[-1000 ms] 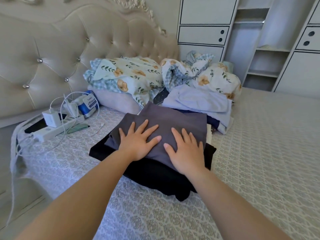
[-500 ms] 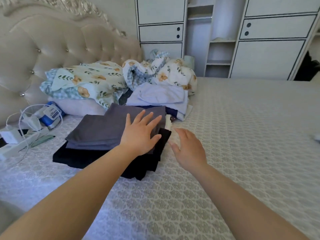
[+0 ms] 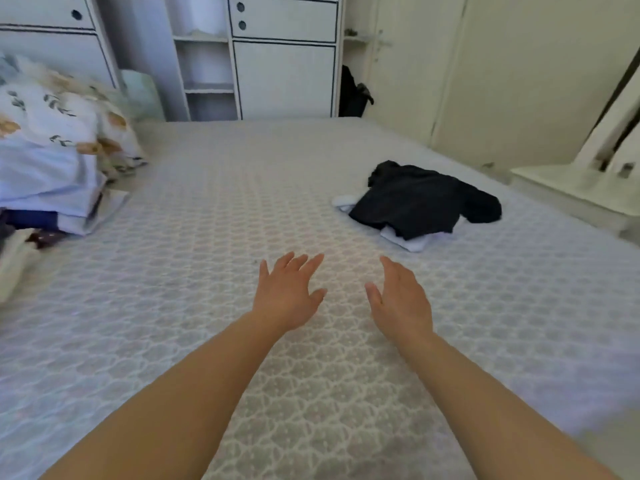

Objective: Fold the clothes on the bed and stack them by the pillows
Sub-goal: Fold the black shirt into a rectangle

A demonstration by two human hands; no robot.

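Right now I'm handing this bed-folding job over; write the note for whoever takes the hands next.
Left hand and right hand: both open, holding nothing, above bare bed cover.
Done: folded clothes stacked at far left beside the floral pillows.
Left: a crumpled black garment lying on a white garment, ahead and right of the hands. Fold both and add them to the stack.

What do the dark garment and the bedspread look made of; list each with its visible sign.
Dark garment: soft matte fabric, probably cotton knit; it lies crumpled without shine.
Bedspread: pale woven or quilted textile, apparently; a repeating scalloped pattern covers it.
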